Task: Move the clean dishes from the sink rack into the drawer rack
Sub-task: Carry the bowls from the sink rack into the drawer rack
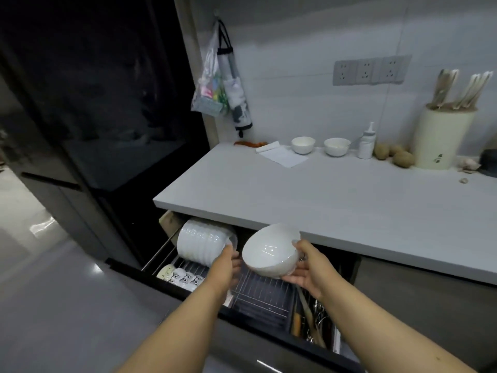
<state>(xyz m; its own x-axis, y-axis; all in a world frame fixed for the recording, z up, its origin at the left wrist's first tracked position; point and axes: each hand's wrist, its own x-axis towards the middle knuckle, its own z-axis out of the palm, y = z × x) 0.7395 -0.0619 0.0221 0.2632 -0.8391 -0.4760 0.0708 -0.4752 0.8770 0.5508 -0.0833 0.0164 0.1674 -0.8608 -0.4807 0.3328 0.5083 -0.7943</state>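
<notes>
A large white bowl point(270, 250) is tilted on its side above the open drawer, and my right hand point(306, 267) grips it by the rim and underside. The drawer's wire rack point(262, 294) lies just below the bowl. A row of several white bowls point(204, 242) stands on edge at the rack's left end. My left hand point(227, 265) rests against the nearest bowl of that row, fingers curled on its rim. The sink rack is out of view.
Small patterned cups point(184, 278) lie at the drawer's front left; utensils point(312, 319) fill its right compartment. The grey countertop point(322, 200) overhangs the drawer, carrying two small white bowls point(320, 145), a bottle, potatoes and a knife block point(443, 135). A dark fridge point(94, 103) stands to the left.
</notes>
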